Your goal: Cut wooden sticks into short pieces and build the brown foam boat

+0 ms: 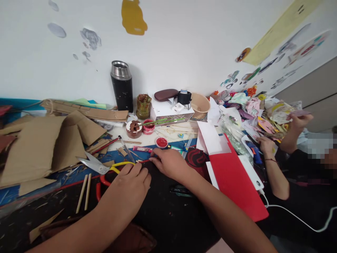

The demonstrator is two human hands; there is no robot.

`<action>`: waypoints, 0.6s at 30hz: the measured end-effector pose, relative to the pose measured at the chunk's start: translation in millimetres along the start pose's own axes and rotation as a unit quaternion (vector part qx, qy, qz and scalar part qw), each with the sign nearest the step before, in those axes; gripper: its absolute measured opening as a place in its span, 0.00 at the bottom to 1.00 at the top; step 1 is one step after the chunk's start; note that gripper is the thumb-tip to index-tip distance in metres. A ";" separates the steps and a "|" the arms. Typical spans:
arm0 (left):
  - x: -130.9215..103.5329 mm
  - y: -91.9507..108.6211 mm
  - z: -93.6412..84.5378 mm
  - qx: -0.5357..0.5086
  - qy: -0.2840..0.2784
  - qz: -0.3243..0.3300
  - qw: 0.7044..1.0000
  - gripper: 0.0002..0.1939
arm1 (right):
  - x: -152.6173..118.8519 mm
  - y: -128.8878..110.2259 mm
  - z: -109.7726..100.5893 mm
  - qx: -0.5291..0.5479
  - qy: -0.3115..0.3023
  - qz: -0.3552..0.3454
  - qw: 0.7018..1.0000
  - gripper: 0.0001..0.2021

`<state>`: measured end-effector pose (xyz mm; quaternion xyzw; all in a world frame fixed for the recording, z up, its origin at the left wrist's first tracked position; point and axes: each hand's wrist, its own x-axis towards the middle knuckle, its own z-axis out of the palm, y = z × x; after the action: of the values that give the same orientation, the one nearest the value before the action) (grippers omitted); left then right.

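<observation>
My left hand (133, 184) is closed with its fingers curled down beside the scissors (98, 167), which have yellow and red handles and lie with blades apart. What the left fingers hold is hidden under them. My right hand (171, 163) reaches in from the right, thumb and fingers bent close together at the end of a thin red stick (144, 161). That stick lies between the two hands, and its far end is covered. Just beyond the right fingertips are a pink tube (142, 149) and a small round pot of red paint (161, 142).
Cardboard pieces (31, 144) pile up on the left. A black thermos (122, 88) stands by the wall, near a white box (168, 113). A red corrugated sheet (237, 179) lies on the right. Another person's arms (276, 175) work beyond it, near a white cable (295, 212).
</observation>
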<state>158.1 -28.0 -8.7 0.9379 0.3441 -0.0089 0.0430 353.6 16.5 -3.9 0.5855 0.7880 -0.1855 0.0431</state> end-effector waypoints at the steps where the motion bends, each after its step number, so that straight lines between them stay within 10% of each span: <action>1: -0.8 -2.7 0.0 -0.001 0.006 -0.001 1.000 0.12 | -0.9 0.3 0.5 0.005 -0.001 -0.002 1.000 0.16; 18: -6.0 -31.2 -0.3 0.039 0.062 -0.082 0.994 0.11 | -11.1 1.1 -2.5 0.032 -0.003 -0.025 0.999 0.12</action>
<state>133.4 -8.2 -10.4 0.9062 0.4212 0.0321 -0.0158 358.4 7.5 1.3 0.5658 0.7960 -0.2139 0.0220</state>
